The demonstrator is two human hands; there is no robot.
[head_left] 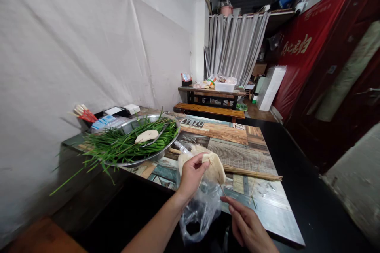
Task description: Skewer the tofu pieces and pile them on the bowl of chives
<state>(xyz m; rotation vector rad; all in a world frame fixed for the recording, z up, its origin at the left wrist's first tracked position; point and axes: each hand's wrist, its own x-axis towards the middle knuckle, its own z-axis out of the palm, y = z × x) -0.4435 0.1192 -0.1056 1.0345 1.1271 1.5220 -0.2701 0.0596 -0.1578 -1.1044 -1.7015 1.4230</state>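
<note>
- Patchwork-print tabletop (pixel 234 136) fills the middle of my view, and I have both hands over its near edge, apart from each other but working at the same piece.
- My right hand (pixel 247 223), nearest, grips a thin stick (pixel 222 189) low down, presumably to leave its upper length free; it meets the lower edge of a pale flat piece (pixel 216 170), though I cannot tell how far inside it runs.
- My left hand (pixel 191 172) pinches that piece between thumb and fingers above the table, probably to steady it against the stick.
- Below, a clear plastic bag (pixel 208 198) hangs over the edge, within easy reach.
- Just beyond the piece, a bundle of sticks (pixel 257 173) lies flat across the table, likely kept close for the right hand.
- To the left, a metal bowl (pixel 154 157) holds long greens (pixel 118 142), with 1 pale slice (pixel 146 136) resting on top.
- Farther off stand a bench (pixel 208 109) and 1 more table (pixel 212 89), bearing a white container (pixel 225 86), before a grey curtain (pixel 234 43).
</note>
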